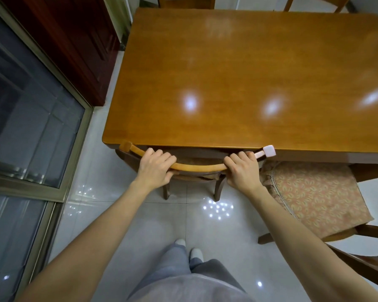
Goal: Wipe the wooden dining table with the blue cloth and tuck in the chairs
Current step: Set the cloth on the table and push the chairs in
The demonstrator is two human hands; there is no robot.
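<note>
The glossy wooden dining table fills the upper right of the head view, its top bare. A wooden chair stands at the table's near edge, its seat mostly under the tabletop and its curved top rail close against the edge. My left hand grips the left part of that rail. My right hand grips the right part, near a pale pink cap on the rail's end. No blue cloth is in view.
A second chair with a patterned cushion stands pulled out at the right, angled away from the table. Two more chair backs show at the far edge. A glass sliding door and dark cabinet are at the left; white tile floor lies underfoot.
</note>
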